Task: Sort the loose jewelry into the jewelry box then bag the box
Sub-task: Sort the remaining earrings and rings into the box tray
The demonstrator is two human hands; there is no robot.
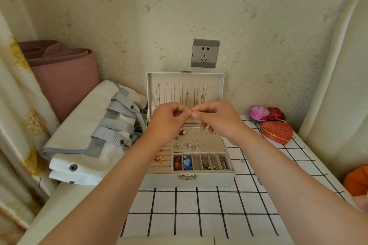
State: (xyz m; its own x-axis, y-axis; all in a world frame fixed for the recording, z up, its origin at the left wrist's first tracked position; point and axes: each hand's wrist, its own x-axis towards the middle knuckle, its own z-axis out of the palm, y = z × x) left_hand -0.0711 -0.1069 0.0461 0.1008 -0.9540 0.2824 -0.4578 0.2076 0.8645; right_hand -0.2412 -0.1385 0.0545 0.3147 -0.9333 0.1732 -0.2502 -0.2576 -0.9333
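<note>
Left hand (169, 120) and right hand (217, 119) each pinch a tiny piece (192, 114), unidentifiable, above the open jewelry box (199, 180). I judge it best worked low over the box, so a slip lands inside.

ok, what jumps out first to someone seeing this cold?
The left hand and right hand meet fingertip to fingertip mid-frame, pinching a tiny item too small to identify. Under them an open jewelry box sits on the checked cloth, necklaces hanging in its raised lid. A white and grey bag lies to its left.
</note>
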